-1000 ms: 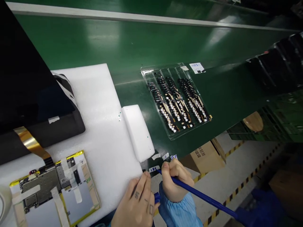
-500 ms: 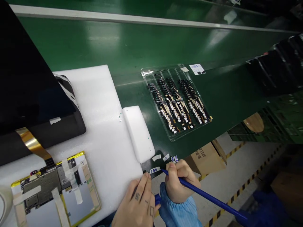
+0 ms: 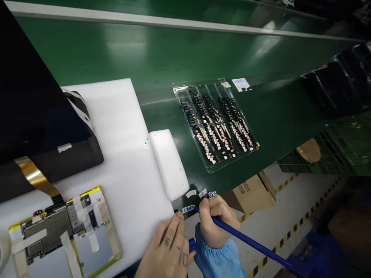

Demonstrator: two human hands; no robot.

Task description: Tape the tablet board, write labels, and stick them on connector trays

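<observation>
My right hand (image 3: 216, 222), in a light blue sleeve, grips a long blue pen (image 3: 249, 239). The pen's tip touches the right end of a small white label (image 3: 188, 208) with blue handwriting. At that label's left, my left hand (image 3: 171, 247) rests with its fingertips pressed down near the bench edge; its back bears ink marks. Between its thumb and fingers sits a short blue piece, which looks like a pen cap (image 3: 192, 244); its grip is partly hidden. Just beyond lie more small labels (image 3: 202, 193), some written on.
A white foam block (image 3: 168, 164) stands beside a foam sheet (image 3: 124, 154). On the sheet are a dark screen panel (image 3: 43, 116) and an opened tablet body (image 3: 66, 235). A clear tray (image 3: 210, 170) holds several flex cables. A cardboard box (image 3: 252, 195) stands below the bench edge.
The pen tip and my right hand have shifted slightly left along the label, and more blue writing shows at its right end. My left hand stays in place.
</observation>
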